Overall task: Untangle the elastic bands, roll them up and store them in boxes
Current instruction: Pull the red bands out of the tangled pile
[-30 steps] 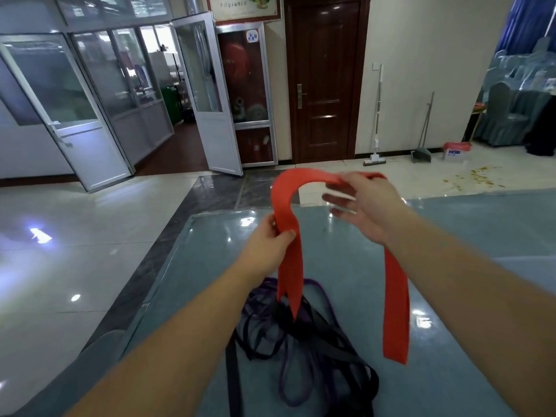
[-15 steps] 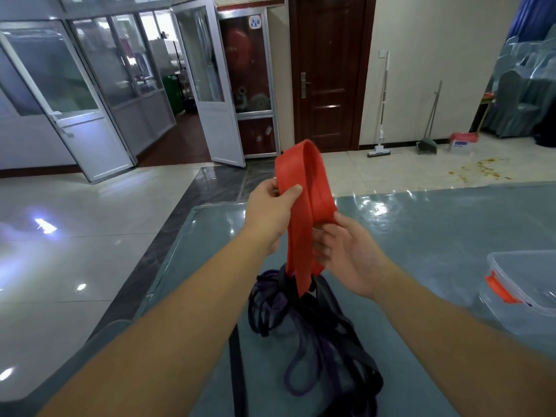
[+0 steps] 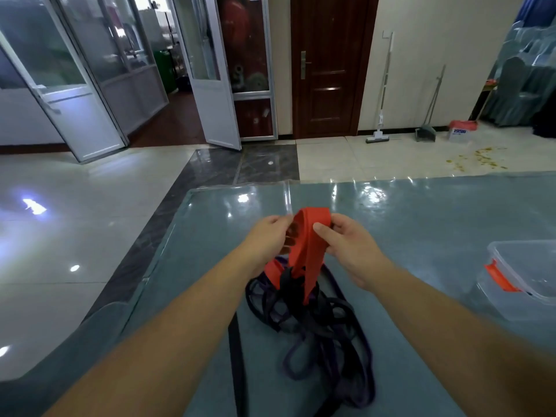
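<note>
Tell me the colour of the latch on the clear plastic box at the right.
Orange-red latch on the clear plastic box, seen in the head view.

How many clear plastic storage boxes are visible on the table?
1: a clear box with an orange latch at the table's right edge, partly cut off by the frame; others may lie outside view.

i see the red band (image 3: pixel 308 251) as smooth, matt rubber w/ a soft sheen, pinched by both my hands. just below it the black and purple bands (image 3: pixel 316 326) look like duller rubber, matt. under them the table (image 3: pixel 421 224) is grey-blue w/ a glossy clear film, wrinkled at the far edge. right of the bands, the box (image 3: pixel 523 278) is clear glossy plastic w/ an orange plastic clip (image 3: pixel 499 278). beyond the table, floor tiles (image 3: pixel 90 206) are polished, mirror-like.
</note>
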The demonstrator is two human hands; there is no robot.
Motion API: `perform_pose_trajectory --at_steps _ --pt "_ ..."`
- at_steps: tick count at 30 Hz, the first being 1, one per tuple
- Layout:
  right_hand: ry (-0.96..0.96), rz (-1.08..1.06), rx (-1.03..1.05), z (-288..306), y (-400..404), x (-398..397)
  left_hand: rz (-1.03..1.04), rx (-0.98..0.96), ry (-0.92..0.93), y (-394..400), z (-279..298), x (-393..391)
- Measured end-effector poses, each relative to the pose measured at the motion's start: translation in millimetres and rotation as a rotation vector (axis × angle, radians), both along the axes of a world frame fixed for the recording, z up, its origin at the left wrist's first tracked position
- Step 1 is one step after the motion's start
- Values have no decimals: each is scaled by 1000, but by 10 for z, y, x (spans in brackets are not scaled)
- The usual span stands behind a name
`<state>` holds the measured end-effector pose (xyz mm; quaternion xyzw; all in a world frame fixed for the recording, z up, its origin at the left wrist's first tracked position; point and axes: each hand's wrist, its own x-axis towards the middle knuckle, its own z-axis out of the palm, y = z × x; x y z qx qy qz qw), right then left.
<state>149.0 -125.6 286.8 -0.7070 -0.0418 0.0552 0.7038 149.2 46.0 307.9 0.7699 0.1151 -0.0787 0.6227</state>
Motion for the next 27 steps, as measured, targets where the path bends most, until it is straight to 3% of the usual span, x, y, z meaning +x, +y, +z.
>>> perform_pose_trajectory --at_steps 3,5,9,12,19,23,27 --pt "38 -62 65 12 23 30 -159 288 153 147 -497 -202" --pt "50 -91 78 31 40 44 -231 352 221 155 -798 -292" --pt "52 -107 53 43 1 67 -123 422 176 171 -1103 -337" --pt "34 -163 21 37 -54 63 -166 487 123 255 -1034 -331" --pt "132 -331 99 23 -252 89 -33 460 -82 478 -826 -189" --pt "161 -384 149 55 -327 82 103 259 7 657 -702 -155" --pt "201 -356 158 74 -376 21 69 499 14 947 -738 -101"
